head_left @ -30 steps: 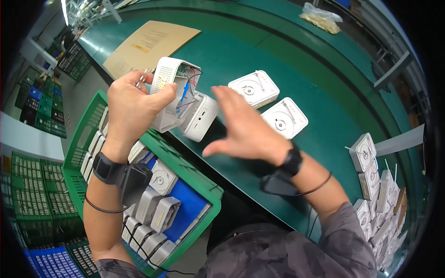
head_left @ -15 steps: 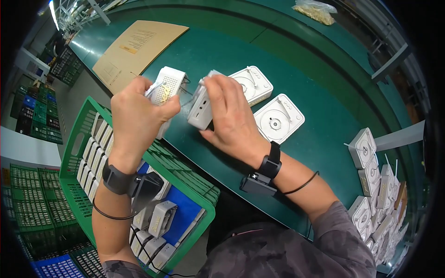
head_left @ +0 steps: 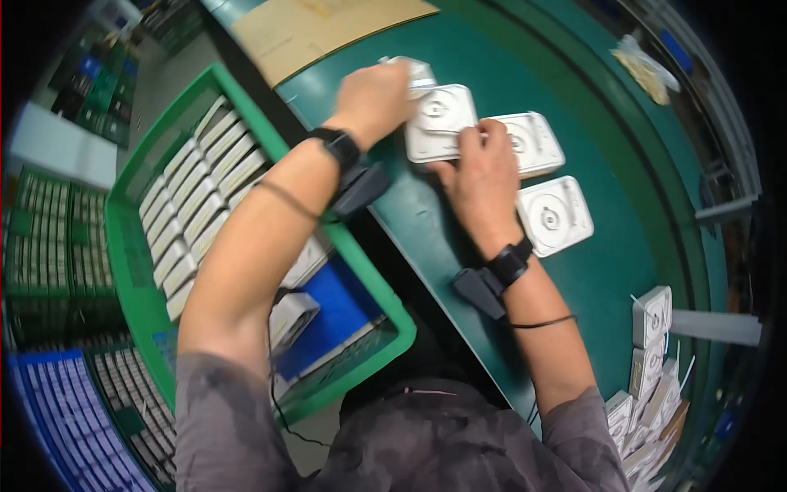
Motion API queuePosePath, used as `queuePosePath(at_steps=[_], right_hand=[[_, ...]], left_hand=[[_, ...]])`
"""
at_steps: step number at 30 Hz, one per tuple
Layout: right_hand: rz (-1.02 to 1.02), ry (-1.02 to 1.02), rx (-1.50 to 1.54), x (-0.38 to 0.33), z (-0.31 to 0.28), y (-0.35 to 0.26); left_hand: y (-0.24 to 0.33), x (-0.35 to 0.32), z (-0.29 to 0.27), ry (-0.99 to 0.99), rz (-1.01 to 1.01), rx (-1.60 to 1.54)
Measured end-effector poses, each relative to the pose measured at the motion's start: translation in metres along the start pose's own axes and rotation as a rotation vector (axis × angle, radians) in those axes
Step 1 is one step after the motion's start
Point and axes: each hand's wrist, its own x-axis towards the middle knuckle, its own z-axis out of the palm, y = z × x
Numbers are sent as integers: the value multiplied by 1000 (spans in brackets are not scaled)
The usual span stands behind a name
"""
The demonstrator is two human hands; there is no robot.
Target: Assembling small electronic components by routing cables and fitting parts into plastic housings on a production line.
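A white square device (head_left: 441, 123) lies face up on the green table (head_left: 607, 271). My left hand (head_left: 373, 100) presses on its far left edge, and my right hand (head_left: 482, 176) grips its near right corner. Both hands rest on the same unit. Right beside it lie two more white units of the same kind, one (head_left: 533, 143) touching my right hand and another (head_left: 556, 215) a little nearer to me. Each wrist wears a black band.
A green crate (head_left: 147, 271) at my left holds rows of white devices and a blue sheet. A brown cardboard sheet (head_left: 320, 29) lies at the table's far end. Several white units (head_left: 648, 361) are stacked at the right edge. A plastic bag (head_left: 648, 70) sits far right.
The device was held open above the table with wires showing. Now it is closed and lies flat on the table, with both hands pressing on it.
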Motion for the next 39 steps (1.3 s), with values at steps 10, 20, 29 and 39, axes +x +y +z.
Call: queuePosePath(at_steps=[10, 20, 29, 39], right_hand=[[-233, -171, 302, 0, -54, -67], [-662, -1235, 292, -89, 55, -207], [-734, -993, 401, -61, 8, -188], [-118, -457, 439, -51, -218, 36]], left_hand=[[-43, -146, -132, -29, -183, -313], [-83, -358, -124, -521, -528, 24], [-115, -365, -133, -383, -489, -39], [11, -221, -212, 20, -185, -85]])
